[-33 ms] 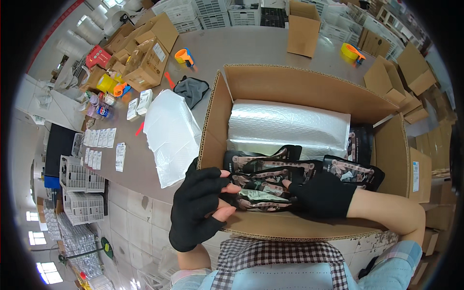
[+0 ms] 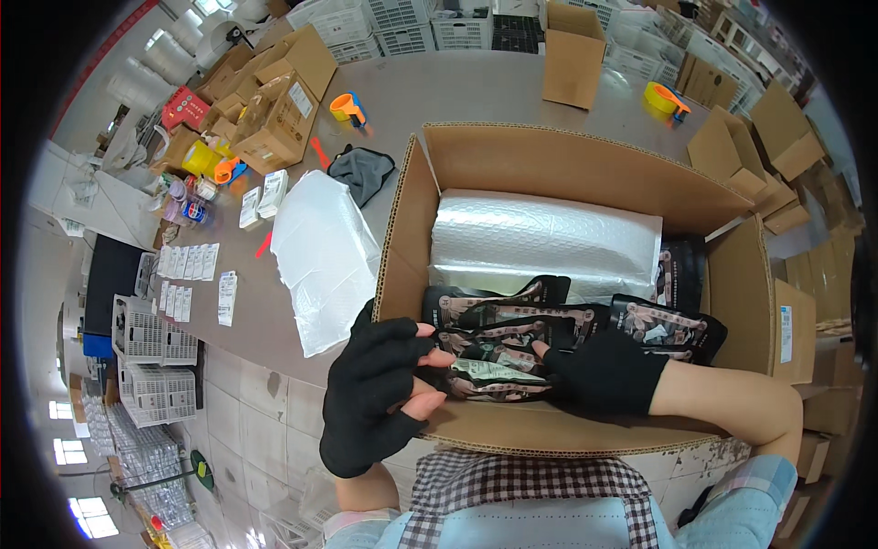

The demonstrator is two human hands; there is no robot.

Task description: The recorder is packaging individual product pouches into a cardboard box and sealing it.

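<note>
A large open cardboard box [image 2: 549, 151] stands in front of me. Inside lies a silver bubble-foil bundle [image 2: 549, 229] along the far side. Black printed pouches fill the near side: one pouch [image 2: 494, 361] between my hands, another pouch [image 2: 663, 329] at the right. My right hand [image 2: 608, 375], in a black fingerless glove, reaches in and holds the right end of the near pouch, thumb on top and other fingers hidden. My left hand [image 2: 380, 393], gloved alike, crosses the box's left wall, fingers bent and thumb apart, fingertips at that pouch's left end.
Left of the box lie a flat silver foil bag [image 2: 320, 256], a grey cloth [image 2: 363, 172] and white label cards [image 2: 227, 297]. Tape dispensers [image 2: 347, 108] stand farther back. A smaller carton [image 2: 572, 59] stands at the far edge, and open cartons [image 2: 732, 151] crowd the right.
</note>
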